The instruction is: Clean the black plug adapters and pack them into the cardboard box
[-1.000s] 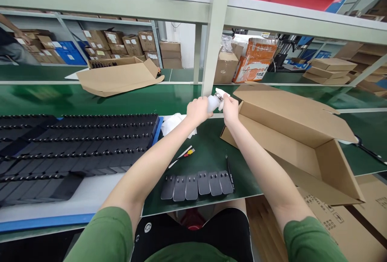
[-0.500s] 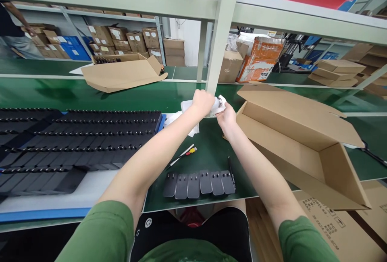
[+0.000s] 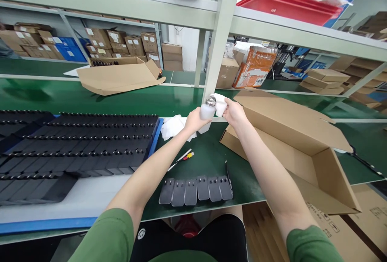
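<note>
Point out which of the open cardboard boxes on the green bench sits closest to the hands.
The large open cardboard box just right of the right hand, almost touching it. The flatter open box lies farther back on the left, well beyond both hands.

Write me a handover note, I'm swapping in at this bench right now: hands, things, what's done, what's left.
Left hand: grip on the small white bottle, upright above the green bench.
Right hand: holds a white cloth against the bottle's top.
Near edge: six grey parts in a row, black pen beside them.
Done: cloth at the bottle.
Left: probably wiping the parts; none touched yet.
</note>
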Demonstrator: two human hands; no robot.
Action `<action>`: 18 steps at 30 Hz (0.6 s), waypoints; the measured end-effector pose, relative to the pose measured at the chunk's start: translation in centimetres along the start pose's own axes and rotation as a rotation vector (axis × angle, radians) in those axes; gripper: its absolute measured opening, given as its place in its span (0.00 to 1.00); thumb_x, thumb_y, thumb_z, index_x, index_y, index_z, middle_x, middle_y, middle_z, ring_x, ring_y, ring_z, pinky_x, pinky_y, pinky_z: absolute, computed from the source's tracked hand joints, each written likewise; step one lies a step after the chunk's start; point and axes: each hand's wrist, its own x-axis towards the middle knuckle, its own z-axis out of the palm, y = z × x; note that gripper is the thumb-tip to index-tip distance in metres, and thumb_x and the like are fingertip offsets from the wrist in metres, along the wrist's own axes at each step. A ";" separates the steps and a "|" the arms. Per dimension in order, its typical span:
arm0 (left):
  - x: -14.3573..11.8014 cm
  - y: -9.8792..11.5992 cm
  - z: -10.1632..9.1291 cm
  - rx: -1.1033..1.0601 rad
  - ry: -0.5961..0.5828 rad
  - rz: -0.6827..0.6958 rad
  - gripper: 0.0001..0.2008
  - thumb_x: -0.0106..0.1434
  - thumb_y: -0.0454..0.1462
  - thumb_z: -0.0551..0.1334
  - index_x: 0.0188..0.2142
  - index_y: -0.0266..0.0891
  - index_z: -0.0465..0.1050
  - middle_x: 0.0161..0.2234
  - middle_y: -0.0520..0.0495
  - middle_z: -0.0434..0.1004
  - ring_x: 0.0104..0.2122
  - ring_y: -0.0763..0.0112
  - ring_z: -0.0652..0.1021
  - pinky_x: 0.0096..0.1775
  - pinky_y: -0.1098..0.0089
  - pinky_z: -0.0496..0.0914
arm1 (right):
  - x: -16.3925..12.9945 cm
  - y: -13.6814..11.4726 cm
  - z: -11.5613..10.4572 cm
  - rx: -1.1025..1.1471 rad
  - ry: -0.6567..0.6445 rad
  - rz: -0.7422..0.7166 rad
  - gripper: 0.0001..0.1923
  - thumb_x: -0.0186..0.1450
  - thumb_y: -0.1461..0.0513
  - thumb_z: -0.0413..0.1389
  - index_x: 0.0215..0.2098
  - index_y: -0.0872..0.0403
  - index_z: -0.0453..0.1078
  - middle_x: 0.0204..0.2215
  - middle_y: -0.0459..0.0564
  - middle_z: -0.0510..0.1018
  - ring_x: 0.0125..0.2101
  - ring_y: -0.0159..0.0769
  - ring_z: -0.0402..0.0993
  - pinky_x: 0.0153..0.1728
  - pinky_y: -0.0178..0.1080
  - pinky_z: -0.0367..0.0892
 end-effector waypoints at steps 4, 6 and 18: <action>-0.4 -0.8 0.3 -0.099 0.000 -0.017 0.25 0.56 0.48 0.69 0.45 0.35 0.66 0.46 0.42 0.75 0.46 0.59 0.76 0.41 0.68 0.68 | -1.5 -1.1 -1.2 0.127 -0.067 0.123 0.13 0.73 0.62 0.43 0.46 0.60 0.67 0.41 0.54 0.78 0.37 0.34 0.76 0.39 0.37 0.72; -0.6 -0.8 0.1 -0.136 -0.031 -0.020 0.26 0.56 0.48 0.69 0.46 0.34 0.66 0.47 0.40 0.75 0.47 0.58 0.76 0.42 0.67 0.69 | -2.5 -1.4 -1.8 0.160 -0.101 0.145 0.15 0.73 0.62 0.43 0.47 0.60 0.67 0.41 0.54 0.78 0.38 0.34 0.77 0.40 0.38 0.73; -6.3 -0.5 -6.8 -0.170 -0.018 0.044 0.35 0.63 0.44 0.60 0.65 0.32 0.53 0.62 0.38 0.62 0.61 0.61 0.66 0.61 0.61 0.62 | -8.6 -1.2 -3.7 0.250 -0.269 0.226 0.20 0.73 0.62 0.42 0.55 0.63 0.68 0.52 0.57 0.74 0.46 0.39 0.76 0.43 0.40 0.75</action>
